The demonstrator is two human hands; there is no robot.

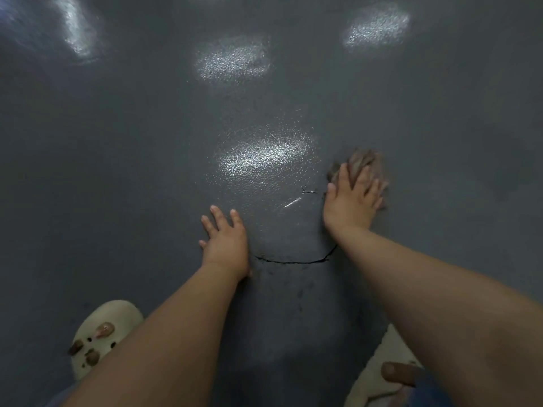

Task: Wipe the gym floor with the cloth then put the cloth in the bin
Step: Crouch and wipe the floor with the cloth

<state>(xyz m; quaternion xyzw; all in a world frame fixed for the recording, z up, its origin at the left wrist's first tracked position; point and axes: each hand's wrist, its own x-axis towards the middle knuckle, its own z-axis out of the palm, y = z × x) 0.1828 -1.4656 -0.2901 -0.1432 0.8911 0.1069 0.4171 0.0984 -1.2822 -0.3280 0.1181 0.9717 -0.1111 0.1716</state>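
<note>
A crumpled grey-brown cloth [363, 163] lies on the dark grey gym floor [147, 142], right of centre. My right hand [351, 198] presses flat on the cloth with its fingers spread, covering the cloth's near part. My left hand [226, 242] rests flat on the bare floor to the left, fingers straight and spread, holding nothing. No bin is in view.
A thin curved crack [293, 261] runs across the floor between my two hands, with a short mark [310, 192] above it. Light glares off the floor in several patches. My feet in cream clogs [100, 336] stand at the bottom left and bottom right.
</note>
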